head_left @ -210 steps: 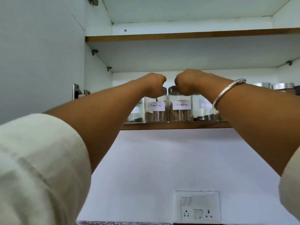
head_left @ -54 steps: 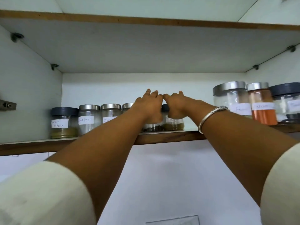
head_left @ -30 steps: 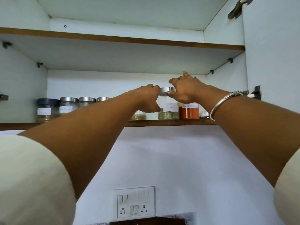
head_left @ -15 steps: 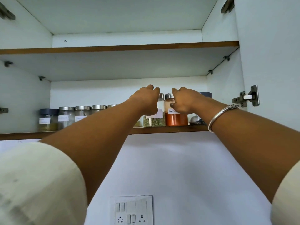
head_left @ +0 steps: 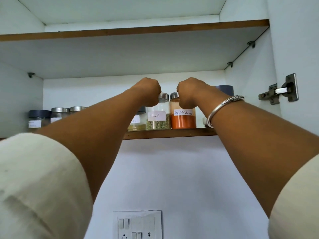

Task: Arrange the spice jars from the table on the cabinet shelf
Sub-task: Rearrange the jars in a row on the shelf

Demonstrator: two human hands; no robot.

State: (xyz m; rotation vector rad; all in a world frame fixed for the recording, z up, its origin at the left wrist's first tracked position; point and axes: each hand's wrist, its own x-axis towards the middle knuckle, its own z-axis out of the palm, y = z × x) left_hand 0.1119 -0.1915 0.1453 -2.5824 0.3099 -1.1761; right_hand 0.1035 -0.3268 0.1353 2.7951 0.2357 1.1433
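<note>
Both grips closed from above: left hand (head_left: 148, 94) on the fennel jar (head_left: 158, 113), right hand (head_left: 189, 94) on the red chilli powder jar (head_left: 183, 114), touching at the shelf (head_left: 165, 133) front edge, labels outward, probably for squaring the row.

Both arms reach up to the cabinet shelf (head_left: 169, 132). The left hand (head_left: 148, 93) is closed over the fennel jar (head_left: 158, 113), and the right hand (head_left: 189, 93) is closed over the red chilli powder jar (head_left: 183, 116). The two jars stand touching at the shelf's front edge, toward its right end.
</note>
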